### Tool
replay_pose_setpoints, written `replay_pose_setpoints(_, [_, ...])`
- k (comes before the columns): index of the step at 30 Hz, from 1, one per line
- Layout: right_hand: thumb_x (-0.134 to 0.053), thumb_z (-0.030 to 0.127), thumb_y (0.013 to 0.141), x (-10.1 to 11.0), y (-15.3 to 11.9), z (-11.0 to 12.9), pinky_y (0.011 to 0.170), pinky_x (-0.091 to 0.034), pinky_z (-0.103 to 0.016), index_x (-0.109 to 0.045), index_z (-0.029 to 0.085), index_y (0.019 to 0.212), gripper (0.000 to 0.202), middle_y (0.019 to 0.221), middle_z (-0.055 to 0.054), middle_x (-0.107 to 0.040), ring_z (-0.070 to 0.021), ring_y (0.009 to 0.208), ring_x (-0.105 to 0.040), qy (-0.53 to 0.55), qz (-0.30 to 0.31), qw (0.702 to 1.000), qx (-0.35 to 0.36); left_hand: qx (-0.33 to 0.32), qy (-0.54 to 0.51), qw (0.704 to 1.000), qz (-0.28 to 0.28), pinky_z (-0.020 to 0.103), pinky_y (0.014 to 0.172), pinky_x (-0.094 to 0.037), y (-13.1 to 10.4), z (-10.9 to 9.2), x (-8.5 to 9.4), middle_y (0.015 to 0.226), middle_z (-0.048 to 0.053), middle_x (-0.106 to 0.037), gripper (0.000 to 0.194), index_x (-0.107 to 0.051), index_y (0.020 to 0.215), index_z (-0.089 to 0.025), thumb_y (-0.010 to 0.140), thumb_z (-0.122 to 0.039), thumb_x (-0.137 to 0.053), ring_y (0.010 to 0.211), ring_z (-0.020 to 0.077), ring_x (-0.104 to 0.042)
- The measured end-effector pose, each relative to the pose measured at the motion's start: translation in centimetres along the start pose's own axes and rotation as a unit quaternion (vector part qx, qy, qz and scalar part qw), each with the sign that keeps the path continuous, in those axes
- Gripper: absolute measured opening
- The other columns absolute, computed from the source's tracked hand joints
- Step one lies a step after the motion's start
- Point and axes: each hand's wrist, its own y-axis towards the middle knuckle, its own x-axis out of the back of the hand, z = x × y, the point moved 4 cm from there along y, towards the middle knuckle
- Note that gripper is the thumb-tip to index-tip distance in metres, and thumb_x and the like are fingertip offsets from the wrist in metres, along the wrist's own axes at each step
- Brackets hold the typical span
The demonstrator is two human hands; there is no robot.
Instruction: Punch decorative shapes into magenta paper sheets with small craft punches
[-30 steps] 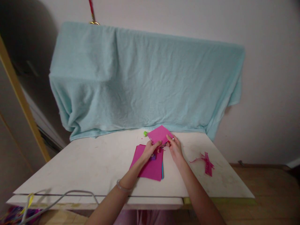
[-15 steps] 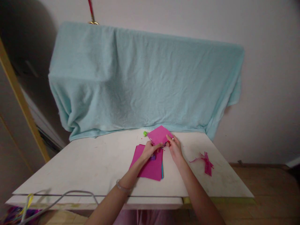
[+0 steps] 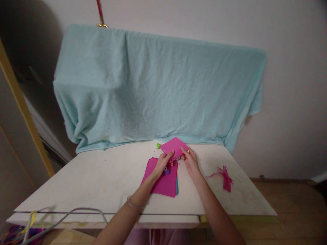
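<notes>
A pink sheet of paper [image 3: 175, 144] with small holes along its near edge is held up between my two hands. My left hand [image 3: 162, 162] pinches its near left part, thumb on top. On the right edge, my right hand [image 3: 189, 159] grips the sheet with the thumb above and fingers beneath. Below lies a stack of coloured paper [image 3: 163, 185], magenta on top, with blue edges showing at the right. A small purple object [image 3: 166, 170], perhaps a craft punch, sits on the stack, partly hidden by my left hand. Tiny pink bits are scattered near the hands.
A small green object [image 3: 158, 146] stands behind the stack. Magenta paper scraps [image 3: 226, 180] lie on the right of the white table [image 3: 89, 180]. A light blue cloth [image 3: 163, 88] hangs along the back. A grey cable [image 3: 76, 209] crosses the front left edge.
My left hand has shifted its thumb slightly along the near edge of the pink sheet, so more of the punched holes and the purple object show. My right hand stays put.
</notes>
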Motion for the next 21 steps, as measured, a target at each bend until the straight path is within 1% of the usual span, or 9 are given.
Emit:
replay_pose_setpoints(6, [-0.077,0.038,0.068,-0.1,-0.3,-0.3,0.050,-0.036,-0.024,-0.066,0.021,0.083,0.025,0.073,0.001,-0.063,-0.0090,0.053,-0.047,-0.031,0.012,0.999,0.001,0.012,-0.032,0.999,-0.032,0.025,0.055,-0.042,0.2,-0.5,0.4,0.060,0.004,-0.061,0.054,-0.062,0.069,-0.013,0.071,-0.066,-0.060,0.052,0.0135,-0.053])
replay_pose_setpoints(8, [-0.075,0.041,0.070,0.1,-0.4,0.1,0.049,-0.036,-0.024,-0.067,0.021,0.081,0.025,0.067,0.002,-0.060,-0.0096,0.051,-0.046,-0.069,-0.008,0.997,0.021,0.006,-0.029,0.998,-0.060,0.025,0.055,-0.041,0.4,-0.2,0.8,0.060,0.004,-0.062,0.054,-0.062,0.067,-0.013,0.070,-0.067,-0.061,0.052,0.0135,-0.053])
replay_pose_setpoints(10, [-0.071,0.045,0.074,0.1,-0.6,1.5,0.048,-0.034,-0.024,-0.068,0.020,0.080,0.026,0.062,0.002,-0.057,-0.0107,0.051,-0.044,-0.116,-0.045,0.991,0.056,-0.002,-0.033,0.995,-0.094,0.025,0.055,-0.041,0.6,0.1,1.5,0.062,0.003,-0.063,0.053,-0.062,0.067,-0.014,0.070,-0.067,-0.060,0.053,0.0141,-0.053])
replay_pose_setpoints(12, [-0.068,0.047,0.076,-0.8,-1.3,4.3,0.048,-0.035,-0.025,-0.069,0.021,0.081,0.026,0.063,0.000,-0.058,-0.0129,0.054,-0.047,-0.161,-0.074,0.978,0.108,-0.003,-0.039,0.992,-0.121,0.025,0.056,-0.041,0.8,0.3,2.1,0.066,0.003,-0.065,0.052,-0.063,0.071,-0.014,0.072,-0.066,-0.059,0.056,0.0149,-0.055])
replay_pose_setpoints(13, [-0.068,0.046,0.075,-1.7,-2.0,6.3,0.051,-0.039,-0.026,-0.070,0.021,0.083,0.026,0.069,-0.002,-0.062,-0.0152,0.060,-0.051,-0.173,-0.078,0.971,0.144,-0.004,-0.040,0.991,-0.131,0.025,0.057,-0.042,0.9,0.4,2.4,0.069,0.004,-0.066,0.051,-0.064,0.074,-0.015,0.073,-0.065,-0.059,0.058,0.0153,-0.056])
replay_pose_setpoints(15, [-0.066,0.045,0.078,-4.1,-4.3,10.8,0.061,-0.045,-0.030,-0.071,0.023,0.090,0.025,0.087,-0.006,-0.067,-0.0199,0.075,-0.058,-0.207,-0.057,0.952,0.220,-0.005,-0.037,0.989,-0.144,0.025,0.061,-0.043,1.0,0.4,2.9,0.074,0.005,-0.067,0.048,-0.065,0.079,-0.015,0.074,-0.063,-0.059,0.064,0.0164,-0.057])
replay_pose_setpoints(17, [-0.066,0.040,0.078,-6.3,-8.0,15.1,0.071,-0.048,-0.035,-0.067,0.028,0.109,0.033,0.099,-0.007,-0.066,-0.0235,0.088,-0.060,-0.237,-0.024,0.932,0.272,-0.006,-0.031,0.988,-0.151,0.026,0.064,-0.044,1.0,0.3,3.1,0.078,0.005,-0.068,0.047,-0.065,0.081,-0.016,0.074,-0.062,-0.059,0.068,0.0175,-0.059])
replay_pose_setpoints(19, [-0.073,0.036,0.070,-7.0,-12.4,18.0,0.069,-0.051,-0.041,-0.059,0.035,0.122,0.053,0.101,-0.007,-0.066,-0.0276,0.093,-0.061,-0.212,0.000,0.936,0.281,-0.004,-0.026,0.989,-0.147,0.027,0.065,-0.044,0.9,0.2,3.1,0.077,0.004,-0.067,0.046,-0.064,0.079,-0.017,0.074,-0.063,-0.058,0.068,0.0181,-0.059])
replay_pose_setpoints(21, [-0.077,0.029,0.060,-6.2,-16.7,18.8,0.060,-0.051,-0.043,-0.059,0.048,0.115,0.061,0.096,-0.006,-0.067,-0.0306,0.088,-0.063,-0.157,0.032,0.958,0.238,-0.005,-0.017,0.991,-0.131,0.027,0.066,-0.045,0.7,0.1,3.0,0.075,0.003,-0.067,0.046,-0.064,0.078,-0.018,0.074,-0.063,-0.057,0.067,0.0187,-0.059])
